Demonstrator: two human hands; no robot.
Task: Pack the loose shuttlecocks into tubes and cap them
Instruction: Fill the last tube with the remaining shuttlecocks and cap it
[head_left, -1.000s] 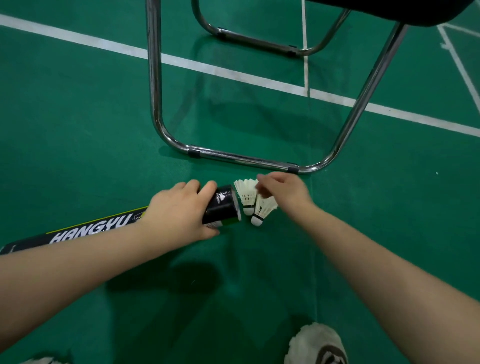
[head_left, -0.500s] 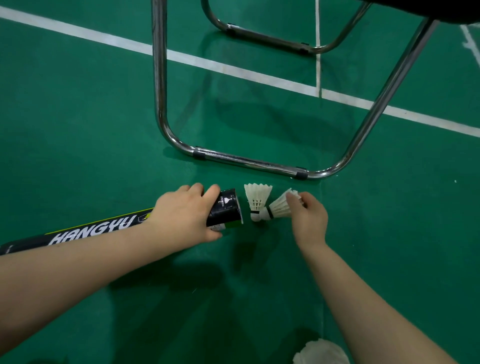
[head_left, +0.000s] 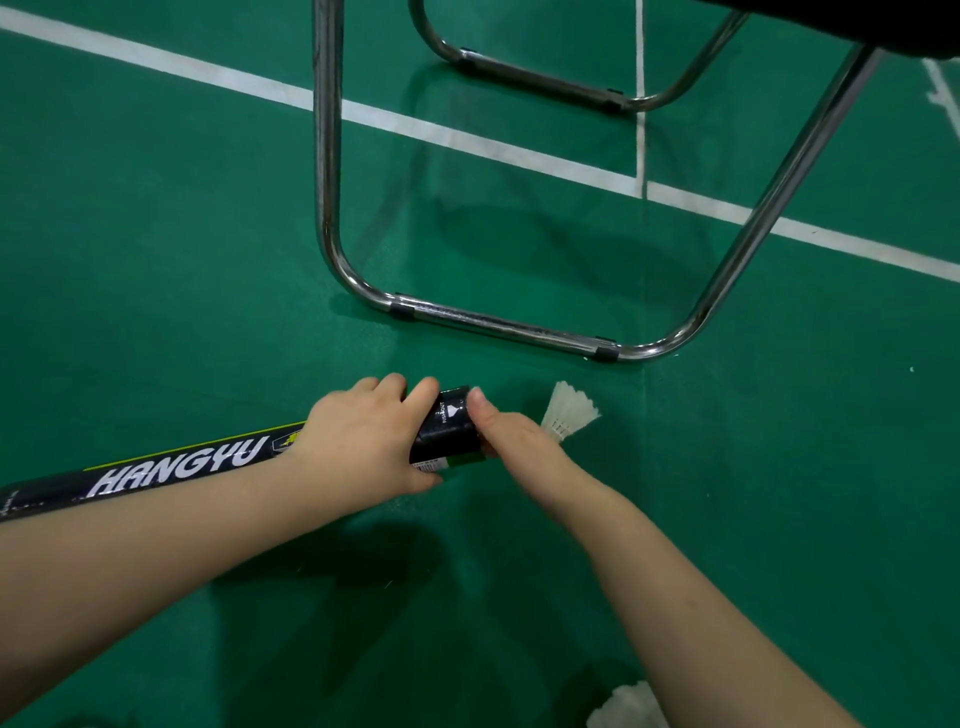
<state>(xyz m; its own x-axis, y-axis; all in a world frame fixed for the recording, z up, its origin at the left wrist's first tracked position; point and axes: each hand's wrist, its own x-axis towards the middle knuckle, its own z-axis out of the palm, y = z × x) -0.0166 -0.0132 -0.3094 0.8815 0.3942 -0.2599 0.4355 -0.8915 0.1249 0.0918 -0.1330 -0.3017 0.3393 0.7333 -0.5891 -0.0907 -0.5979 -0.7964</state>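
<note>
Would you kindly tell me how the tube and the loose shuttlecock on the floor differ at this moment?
The tube is long and black with white lettering; the shuttlecock is short, white and feathered. The left hand grips the tube and the right hand is at its mouth; the shuttlecock lies beyond the right hand, its cork end hidden. Both lie on their sides near the chair frame.

We see a long black tube (head_left: 171, 470) with white HANGYU lettering, lying flat, its mouth toward 3 o'clock. At its 3 o'clock lies a white feather shuttlecock (head_left: 571, 413), skirt toward 1 o'clock.
</note>
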